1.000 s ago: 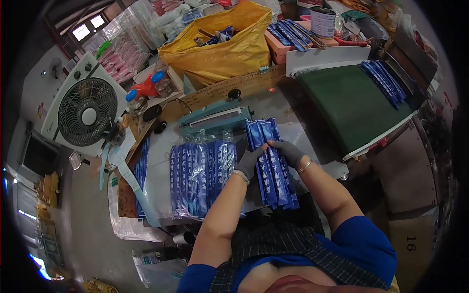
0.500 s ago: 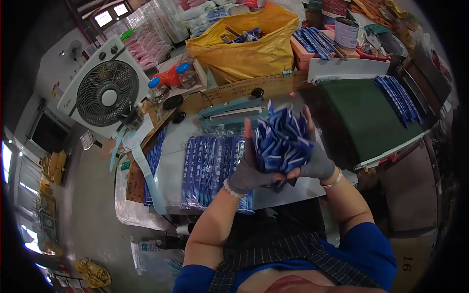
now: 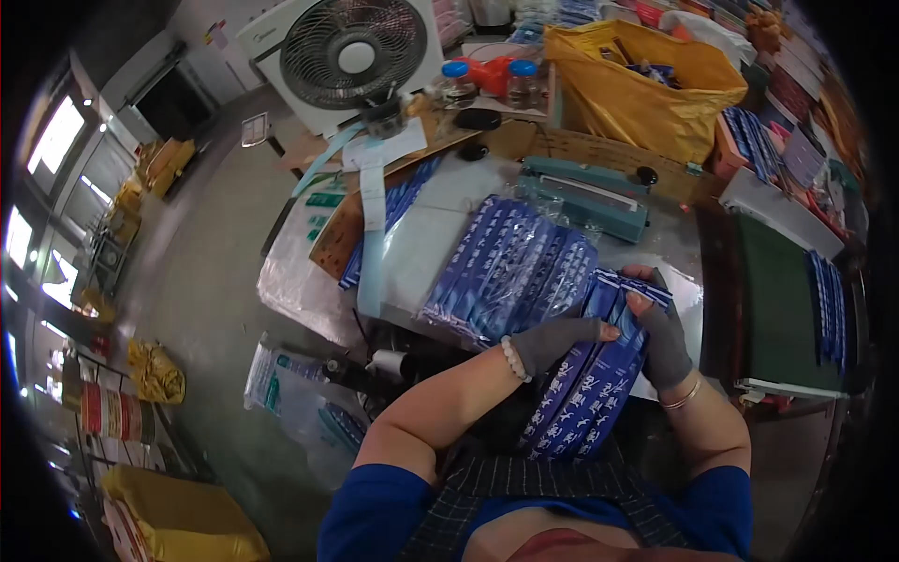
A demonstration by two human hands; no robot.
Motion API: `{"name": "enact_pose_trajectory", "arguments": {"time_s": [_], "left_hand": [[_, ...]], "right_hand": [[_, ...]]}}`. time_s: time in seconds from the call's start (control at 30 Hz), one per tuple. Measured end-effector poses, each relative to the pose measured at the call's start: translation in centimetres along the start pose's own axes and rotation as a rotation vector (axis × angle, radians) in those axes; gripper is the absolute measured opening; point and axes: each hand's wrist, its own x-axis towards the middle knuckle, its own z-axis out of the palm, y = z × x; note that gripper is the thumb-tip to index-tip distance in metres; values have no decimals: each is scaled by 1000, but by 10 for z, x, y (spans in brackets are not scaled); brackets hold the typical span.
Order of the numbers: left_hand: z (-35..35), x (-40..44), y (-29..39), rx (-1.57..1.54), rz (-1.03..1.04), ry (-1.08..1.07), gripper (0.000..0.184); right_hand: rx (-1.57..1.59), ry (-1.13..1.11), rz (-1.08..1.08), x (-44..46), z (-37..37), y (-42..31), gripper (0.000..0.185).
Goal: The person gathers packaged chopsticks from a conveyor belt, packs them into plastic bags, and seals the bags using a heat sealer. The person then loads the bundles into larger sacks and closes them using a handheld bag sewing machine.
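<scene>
A bundle of long, narrow blue packets (image 3: 582, 398) with white printed characters slants down toward my apron. My left hand (image 3: 560, 343), in a grey fingerless glove, grips the bundle's left side, its thumb lying over the front. On the upper right, my right hand (image 3: 663, 323) is closed around the packets near their top ends, with thumb and fingertips showing. Just left of the bundle, a row of similar packets in clear plastic (image 3: 513, 270) lies on the table. What lies behind the bundle is hidden.
A teal heat sealer (image 3: 585, 201) stands behind the plastic-wrapped row. Farther back are a yellow bag (image 3: 646, 98), jars with blue lids (image 3: 522, 82) and a fan (image 3: 356, 56). At right, more blue packets (image 3: 826, 304) lie on a dark green surface (image 3: 777, 290).
Both hands have come down toward my body. The bundle, earlier held end-on toward the camera, now lies lengthwise, its printed sides showing. My view has turned left.
</scene>
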Motion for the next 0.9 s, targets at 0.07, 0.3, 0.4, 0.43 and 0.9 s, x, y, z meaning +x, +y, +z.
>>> {"name": "enact_pose_trajectory", "arguments": {"time_s": [0.07, 0.3, 0.4, 0.43, 0.9], "left_hand": [[-18, -6, -12, -178, -25, -126, 53], [-61, -36, -39, -115, 55, 123, 69], [-125, -80, -1, 529, 34, 177, 57], [-154, -93, 15, 859, 13, 195, 51], [-320, -113, 59, 1540, 98, 834, 23]], "right_hand": [[-266, -320, 2, 20, -3, -12, 61], [-74, -736, 238, 90, 18, 50, 63], [-33, -753, 233, 93, 23, 72, 46], [-13, -722, 284, 94, 21, 74, 43], [-167, -673, 333, 97, 20, 91, 31]]}}
